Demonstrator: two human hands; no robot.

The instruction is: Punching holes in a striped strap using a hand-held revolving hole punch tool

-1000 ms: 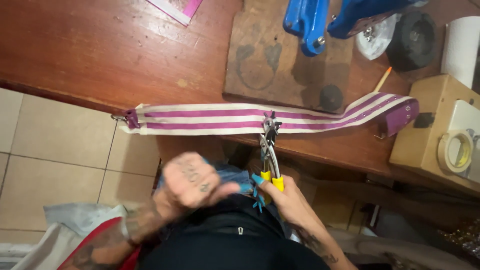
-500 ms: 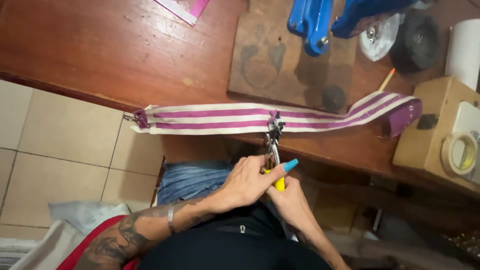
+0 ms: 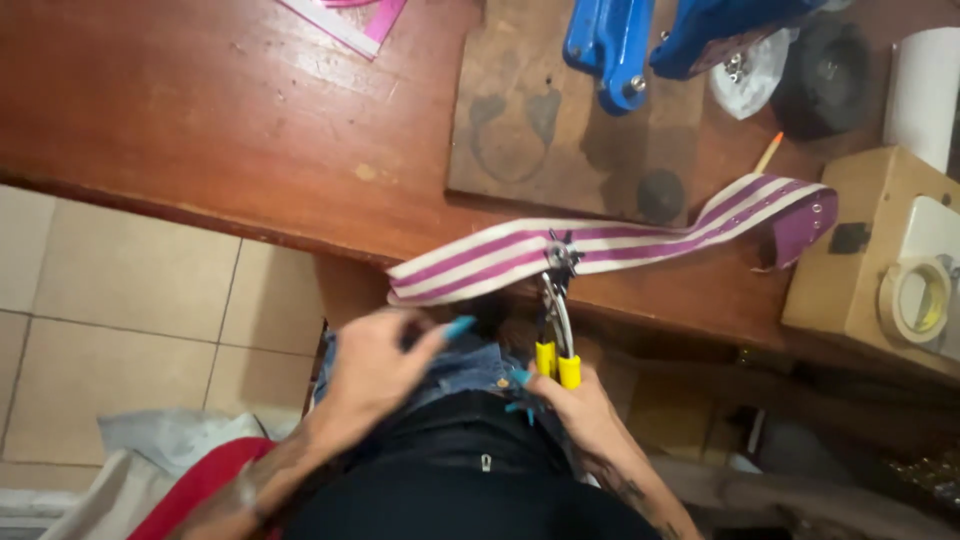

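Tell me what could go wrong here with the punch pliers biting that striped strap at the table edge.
The right hand alone holds the yellow-handled pliers; the left hand is off the striped strap, so it may twist and the hole land crooked. The strap's left end overhangs the wooden table and may drag it off.

left hand [image 3: 375, 365]: motion-blurred | blue press [image 3: 640, 40]: cut off by top edge

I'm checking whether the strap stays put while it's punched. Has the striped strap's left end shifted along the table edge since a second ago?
Yes. The striped strap has slid right along the wooden table, its left end nearer the dark board.
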